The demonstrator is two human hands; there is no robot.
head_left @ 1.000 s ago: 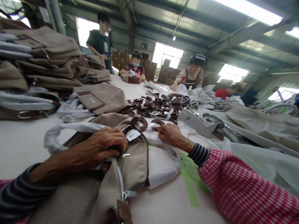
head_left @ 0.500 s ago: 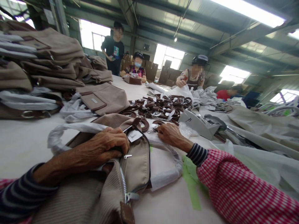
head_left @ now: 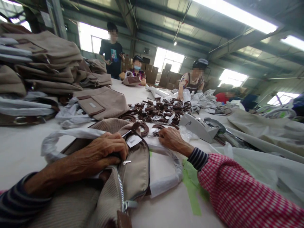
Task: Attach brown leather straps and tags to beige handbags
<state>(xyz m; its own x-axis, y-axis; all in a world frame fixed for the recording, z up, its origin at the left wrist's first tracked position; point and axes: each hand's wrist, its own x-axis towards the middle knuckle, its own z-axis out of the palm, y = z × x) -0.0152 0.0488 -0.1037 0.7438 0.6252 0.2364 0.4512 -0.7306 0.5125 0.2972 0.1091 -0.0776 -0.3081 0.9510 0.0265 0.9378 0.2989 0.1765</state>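
A beige ribbed bag (head_left: 71, 199) lies unzipped in front of me, its handles wrapped in white. My left hand (head_left: 104, 152) is closed on the bag's edge near the zipper, fingers curled into the opening. A white tag (head_left: 134, 140) and a small zipper pull (head_left: 126, 162) show beside it. My right hand (head_left: 173, 139), its fingers bent together, is at a coiled brown strap (head_left: 158, 127) with a metal clasp, beyond the right handle (head_left: 166, 186). Its fingertips are partly hidden, and the strap rests on the table.
Brown coiled straps (head_left: 161, 109) form a heap ahead. Stacked bags (head_left: 47, 63) rise at the left, another bag (head_left: 102, 103) lies nearer. A grey-white device (head_left: 198, 126) stands right of the straps. Green tape (head_left: 192, 193) marks the table. Several people are beyond.
The view has shifted slightly. Both hands keep nearly the same places at the bag and the strap. The person across the table has lowered an arm toward the strap heap.
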